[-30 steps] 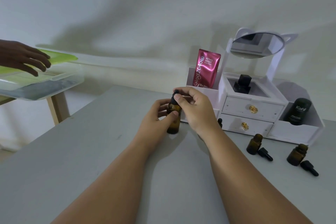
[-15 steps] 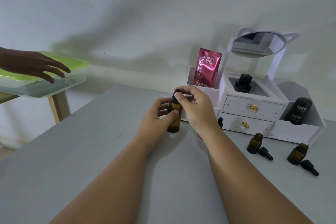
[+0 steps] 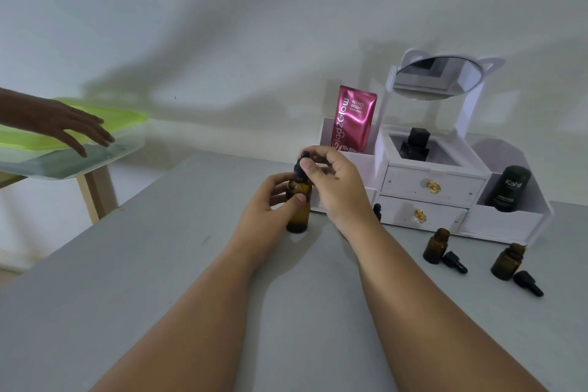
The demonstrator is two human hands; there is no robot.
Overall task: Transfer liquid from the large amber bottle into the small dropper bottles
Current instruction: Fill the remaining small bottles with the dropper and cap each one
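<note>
The large amber bottle (image 3: 298, 213) stands upright on the grey table (image 3: 159, 264), near its middle. My left hand (image 3: 267, 210) wraps its body from the left. My right hand (image 3: 337, 188) pinches its black dropper cap (image 3: 300, 165) from above. Two small amber dropper bottles (image 3: 435, 247) (image 3: 507, 261) stand uncapped at the right, each with its black dropper cap (image 3: 455, 262) (image 3: 528, 282) lying beside it. Another small dark bottle top (image 3: 377, 210) peeks out behind my right wrist.
A white drawer organiser (image 3: 426, 191) with a tilting mirror stands at the back right, holding a pink pouch (image 3: 351, 119), a black bottle (image 3: 413, 145) and a dark Kahf tube (image 3: 509, 188). At the left, another person's hand (image 3: 76, 129) rests on a clear box with a green lid (image 3: 73, 146).
My right hand has lifted slightly on the dropper cap. The other person's hand has slid right across the green-lidded box.
</note>
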